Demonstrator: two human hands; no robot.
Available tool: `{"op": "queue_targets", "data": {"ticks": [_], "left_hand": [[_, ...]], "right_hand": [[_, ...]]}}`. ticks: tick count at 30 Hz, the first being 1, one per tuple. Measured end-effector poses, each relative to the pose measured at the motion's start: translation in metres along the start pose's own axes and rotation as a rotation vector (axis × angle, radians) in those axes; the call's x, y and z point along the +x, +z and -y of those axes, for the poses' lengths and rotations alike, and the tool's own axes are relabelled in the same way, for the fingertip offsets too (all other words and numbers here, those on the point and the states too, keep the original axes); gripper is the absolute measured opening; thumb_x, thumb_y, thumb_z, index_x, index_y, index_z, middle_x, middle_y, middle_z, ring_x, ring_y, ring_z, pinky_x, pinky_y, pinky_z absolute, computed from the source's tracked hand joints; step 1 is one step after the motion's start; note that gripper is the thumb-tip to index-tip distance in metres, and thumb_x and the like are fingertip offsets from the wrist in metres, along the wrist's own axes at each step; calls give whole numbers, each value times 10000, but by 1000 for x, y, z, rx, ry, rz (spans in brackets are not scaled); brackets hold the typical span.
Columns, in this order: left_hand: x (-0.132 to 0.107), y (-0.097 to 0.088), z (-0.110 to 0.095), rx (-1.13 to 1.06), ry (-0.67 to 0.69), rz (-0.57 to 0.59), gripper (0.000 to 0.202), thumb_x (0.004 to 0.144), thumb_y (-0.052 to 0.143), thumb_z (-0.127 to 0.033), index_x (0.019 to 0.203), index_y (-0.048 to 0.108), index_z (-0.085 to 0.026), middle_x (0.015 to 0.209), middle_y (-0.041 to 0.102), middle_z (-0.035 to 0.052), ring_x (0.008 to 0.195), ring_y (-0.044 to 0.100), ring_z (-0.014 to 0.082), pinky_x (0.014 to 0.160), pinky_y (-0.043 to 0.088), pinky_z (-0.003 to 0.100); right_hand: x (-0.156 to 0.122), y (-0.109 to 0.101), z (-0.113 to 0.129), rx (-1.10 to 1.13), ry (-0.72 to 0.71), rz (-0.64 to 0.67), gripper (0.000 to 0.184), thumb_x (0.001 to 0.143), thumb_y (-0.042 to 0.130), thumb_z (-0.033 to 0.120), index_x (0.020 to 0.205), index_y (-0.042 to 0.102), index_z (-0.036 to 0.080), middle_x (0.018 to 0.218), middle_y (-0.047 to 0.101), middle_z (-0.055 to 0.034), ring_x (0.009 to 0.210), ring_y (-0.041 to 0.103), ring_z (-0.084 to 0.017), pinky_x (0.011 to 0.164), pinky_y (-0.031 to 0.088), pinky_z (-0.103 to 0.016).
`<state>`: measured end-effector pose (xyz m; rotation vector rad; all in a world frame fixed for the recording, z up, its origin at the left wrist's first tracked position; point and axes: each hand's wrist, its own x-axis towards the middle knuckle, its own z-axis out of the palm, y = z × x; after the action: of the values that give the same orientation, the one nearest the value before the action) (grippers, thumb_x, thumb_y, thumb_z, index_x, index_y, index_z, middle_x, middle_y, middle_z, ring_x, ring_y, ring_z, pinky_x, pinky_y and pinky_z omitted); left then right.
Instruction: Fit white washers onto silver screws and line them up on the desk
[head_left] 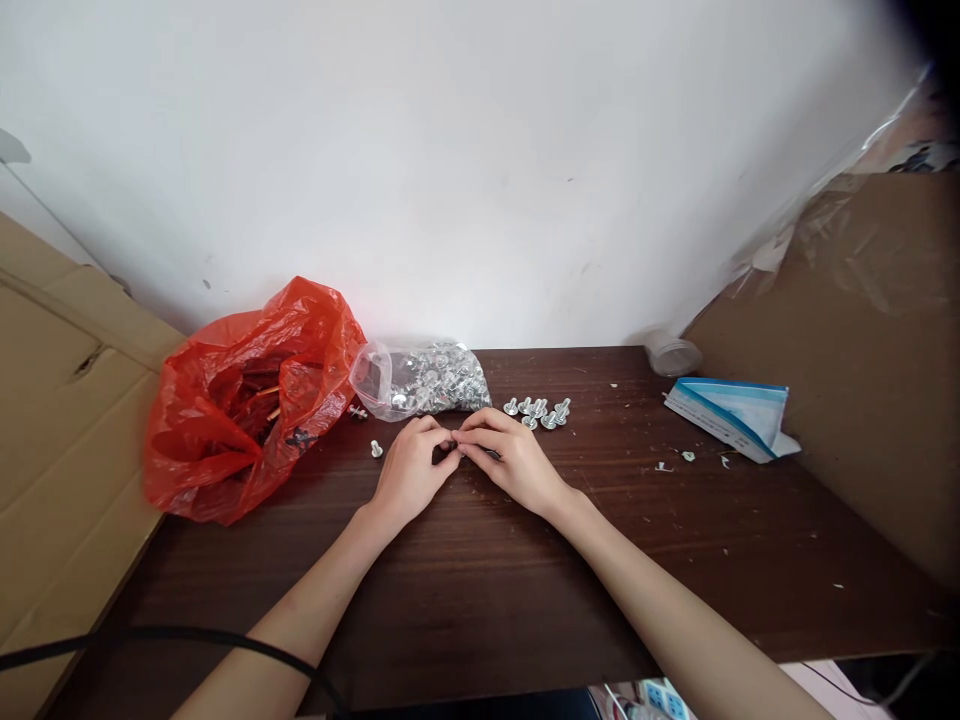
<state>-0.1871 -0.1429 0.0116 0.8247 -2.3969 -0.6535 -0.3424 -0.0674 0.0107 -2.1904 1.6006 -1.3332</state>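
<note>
My left hand point(416, 462) and my right hand point(511, 460) meet above the middle of the table, thumbs and fingertips pinched together. Whatever sits between the fingertips is too small and covered to make out. Just behind them lies a clear plastic bag point(439, 380) full of small shiny metal parts. To the right of the bag, a loose group of silver bolts point(551, 415) with wide heads rests on the wood. One single bolt point(376, 449) lies left of my left hand, and another small metal piece point(358, 411) is near the bag's mouth.
A red plastic bag point(322, 330) with thin sticks inside stands at left. Cardboard point(840, 400) walls both sides of the dark wooden table point(465, 610). At right are a blue-and-white packet point(727, 415), a clear cup point(673, 354) and white scraps point(688, 456). A black cable point(172, 633) crosses lower left.
</note>
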Motion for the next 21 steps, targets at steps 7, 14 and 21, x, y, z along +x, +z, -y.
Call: {"op": "queue_targets", "data": {"ticks": [7,14,21], "left_hand": [[0,-1,-1,-5,-21,19,99,815,581,-172,737,639,-154,776,553,21,752,503,152,679,407,274],[2,-2,-1,-2,-14,29,97,817,580,-172,790,672,-164,785,564,23,755,512,153,685,407,270],[2,-1,-1,-7,-11,31,99,819,581,-169,783,674,-165,788,565,24,748,511,151,680,401,264]], "right_hand": [[1,-1,4,81,43,-30,117,865,567,162,824,674,183,931,688,-42,831,652,-143,765,542,-282],[-1,5,2,21,80,-66,90,865,580,189,846,668,188,889,684,-49,803,654,-154,739,547,-291],[0,4,4,-88,-10,-24,174,908,502,199,823,651,171,916,660,-78,814,623,-155,740,533,-300]]}}
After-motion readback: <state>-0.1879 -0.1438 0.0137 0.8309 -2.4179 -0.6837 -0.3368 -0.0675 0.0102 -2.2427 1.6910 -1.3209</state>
